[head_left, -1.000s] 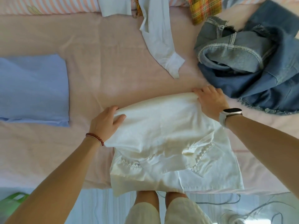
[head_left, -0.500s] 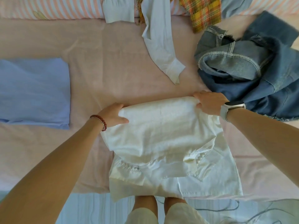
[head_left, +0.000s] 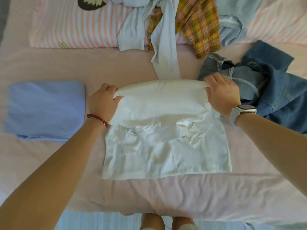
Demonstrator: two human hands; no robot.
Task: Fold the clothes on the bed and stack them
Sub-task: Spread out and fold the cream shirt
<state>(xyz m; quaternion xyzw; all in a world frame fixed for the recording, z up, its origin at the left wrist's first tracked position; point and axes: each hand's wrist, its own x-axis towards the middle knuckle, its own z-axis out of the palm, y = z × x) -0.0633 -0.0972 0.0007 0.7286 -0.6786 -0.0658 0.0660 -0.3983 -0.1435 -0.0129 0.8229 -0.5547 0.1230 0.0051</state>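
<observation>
The white garment point(head_left: 166, 133) lies mid-bed point(head_left: 49, 63). The left hand point(head_left: 102, 101) and right hand point(head_left: 222, 95) each grip an end of its far folded edge. Left of it lies a folded blue cloth point(head_left: 44, 108); right of it, crumpled denim point(head_left: 265, 87).

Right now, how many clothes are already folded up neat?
1: the light blue folded garment at the bed's left. The white top, gripped by the left hand and right hand, is only half folded.
</observation>
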